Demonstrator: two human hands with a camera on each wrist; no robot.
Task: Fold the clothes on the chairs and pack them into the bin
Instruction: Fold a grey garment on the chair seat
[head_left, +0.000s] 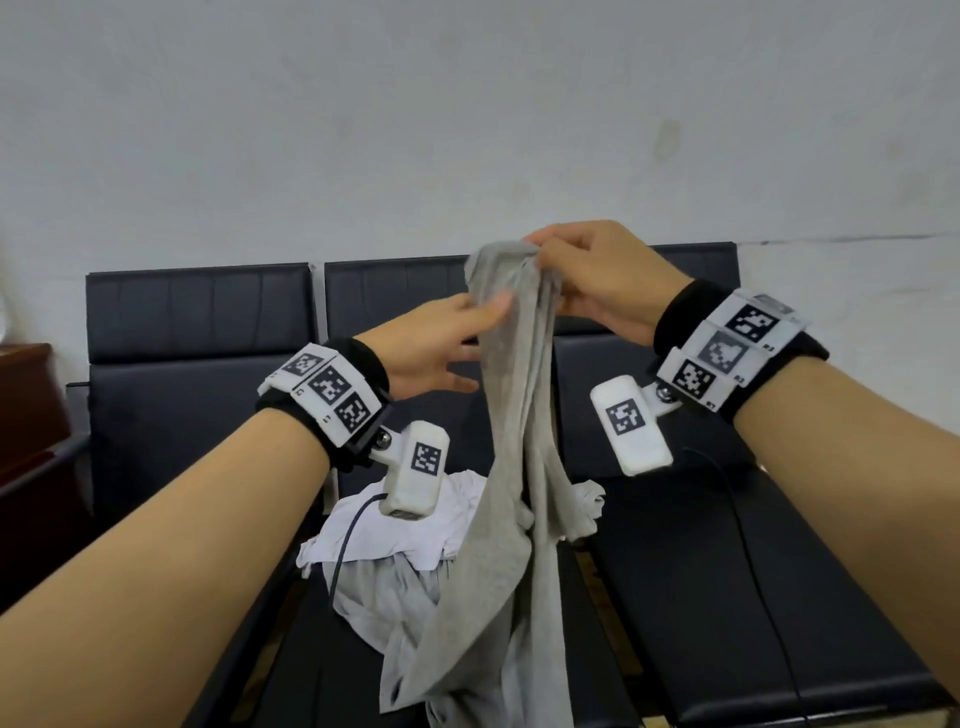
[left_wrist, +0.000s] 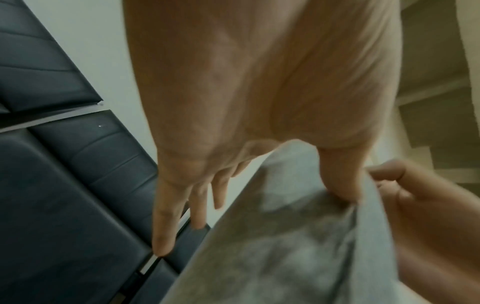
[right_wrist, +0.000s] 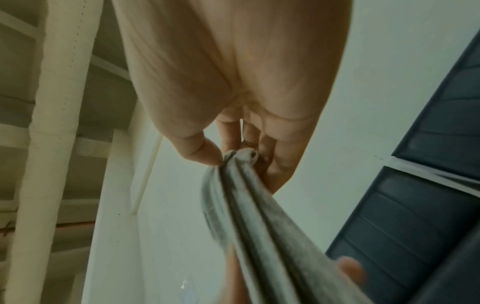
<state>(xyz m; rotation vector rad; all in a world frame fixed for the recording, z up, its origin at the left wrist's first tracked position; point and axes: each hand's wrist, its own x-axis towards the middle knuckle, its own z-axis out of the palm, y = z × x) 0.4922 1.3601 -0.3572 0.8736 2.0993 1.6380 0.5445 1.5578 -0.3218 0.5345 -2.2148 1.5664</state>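
Observation:
A long grey garment (head_left: 519, 415) hangs lifted above the middle black chair (head_left: 405, 291), its lower end trailing over the seat. My right hand (head_left: 540, 254) pinches the bunched top edge between thumb and fingers; the right wrist view shows that pinch (right_wrist: 226, 158) on the folded grey garment (right_wrist: 246, 205). Slightly lower and to the left, my left hand (head_left: 488, 312) holds the cloth with its thumb on the front. In the left wrist view the thumb (left_wrist: 337, 191) presses into the grey garment (left_wrist: 285, 246), while the other fingers (left_wrist: 166, 222) stretch straight. No bin is in view.
A pile of white and pale grey clothes (head_left: 395, 545) lies on the middle seat under the hanging garment. The right seat (head_left: 727, 597) carries only a thin black cable (head_left: 753, 545). The left chair (head_left: 182, 389) stands beside dark wooden furniture (head_left: 26, 405). A white wall rises behind.

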